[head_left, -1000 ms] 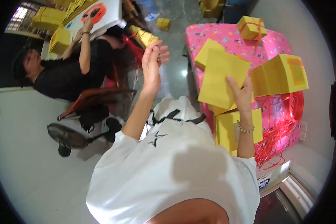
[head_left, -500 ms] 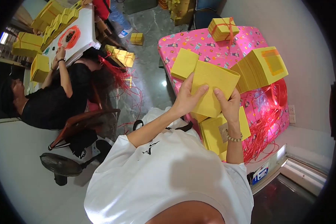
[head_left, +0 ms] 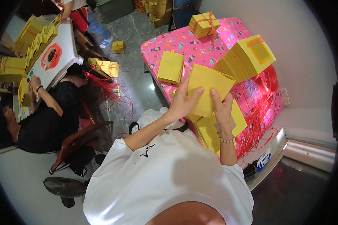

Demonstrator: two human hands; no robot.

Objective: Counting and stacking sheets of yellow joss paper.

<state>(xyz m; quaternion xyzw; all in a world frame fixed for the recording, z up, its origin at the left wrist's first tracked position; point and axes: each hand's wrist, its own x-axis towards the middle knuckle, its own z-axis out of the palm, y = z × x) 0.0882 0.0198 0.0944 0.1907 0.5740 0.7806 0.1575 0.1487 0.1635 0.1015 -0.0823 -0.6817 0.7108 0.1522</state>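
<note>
A worktop [head_left: 197, 50] under a pink, cartoon-printed cover fills the upper right, with its left edge toward the wearer, who has on a white T-shirt. Across a grey marbled floor [head_left: 129, 35], at the far left, is a second worktop [head_left: 65, 39], white, with yellow bundles along its outer side. A person in black [head_left: 45, 125] sits beside it.

Back on the pink worktop, a tangle of glossy red strands [head_left: 257, 125] spreads over the near right corner. Along the right edge, a long row of yellow sheets [head_left: 234, 62] leans over, its end face showing an orange-bordered square. A pile of larger yellow sheets [head_left: 204, 133] lies at the near end, partly hidden under the wearer's right forearm.

Above the left edge, both hands hold up a folded yellow sheet [head_left: 206, 77], its rounded fold toward the upper right. The left hand [head_left: 184, 99] grasps its left side, thumb on top; the right hand [head_left: 224, 108] pinches the near right side, thumb also on top.

A small yellow stack [head_left: 170, 66] sits near the far left corner, and a red-tied yellow block [head_left: 204, 25] on the far edge. A beaded bracelet [head_left: 225, 140] circles the right wrist.
</note>
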